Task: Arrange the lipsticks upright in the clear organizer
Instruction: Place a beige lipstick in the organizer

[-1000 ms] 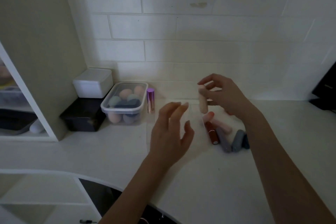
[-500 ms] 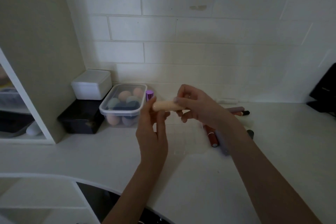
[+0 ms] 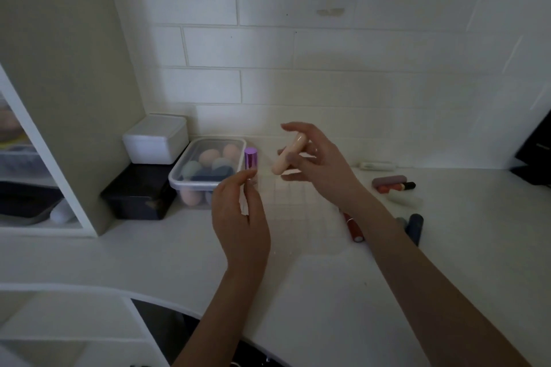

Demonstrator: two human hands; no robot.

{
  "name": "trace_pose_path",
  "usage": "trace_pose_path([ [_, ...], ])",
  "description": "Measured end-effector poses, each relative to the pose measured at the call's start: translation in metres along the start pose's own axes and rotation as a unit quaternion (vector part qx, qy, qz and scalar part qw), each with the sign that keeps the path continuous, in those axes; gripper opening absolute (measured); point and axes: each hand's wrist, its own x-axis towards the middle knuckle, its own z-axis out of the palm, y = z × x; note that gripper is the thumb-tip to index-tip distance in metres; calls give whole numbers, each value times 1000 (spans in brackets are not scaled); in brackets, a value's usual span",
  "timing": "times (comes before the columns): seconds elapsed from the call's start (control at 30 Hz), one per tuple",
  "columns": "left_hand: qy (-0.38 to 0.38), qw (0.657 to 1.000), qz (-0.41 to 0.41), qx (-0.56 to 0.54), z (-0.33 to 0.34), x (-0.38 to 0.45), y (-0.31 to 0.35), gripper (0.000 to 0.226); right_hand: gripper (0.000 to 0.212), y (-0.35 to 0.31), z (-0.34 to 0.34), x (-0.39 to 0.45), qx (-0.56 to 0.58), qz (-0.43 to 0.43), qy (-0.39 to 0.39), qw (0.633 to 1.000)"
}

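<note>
Lipstick, peach tube (image 3: pixel 287 158), tilted, pinched in right hand (image 3: pixel 319 164) above white tabletop (image 3: pixel 328 286); left hand (image 3: pixel 238 217) loose, empty. White tiled wall (image 3: pixel 328 74) behind.

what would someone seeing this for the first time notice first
The right hand holds a peach lipstick tilted in the air over the clear organizer, with the left hand open just below and left of it. A purple lipstick stands upright at the organizer's far left corner, and several other lipsticks lie loose on the counter to the right.
</note>
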Motion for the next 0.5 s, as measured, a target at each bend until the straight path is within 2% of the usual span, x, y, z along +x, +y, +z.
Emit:
trace_pose_path([
  [0.1,-8,999,-48,12,2,2,-3,23,44,7,7,1,-67,-39,57,995],
  [0.17,-25,998,-52,20,3,1,-3,26,46,9,14,-1,-85,-45,66,993],
  [0.3,-53,997,-48,23,3,0,-4,29,27,19,24,-2,-168,-47,48,984],
  [0.5,-72,995,7,70,5,-2,-3,29,15,31,21,-1,-274,-75,31,958],
])
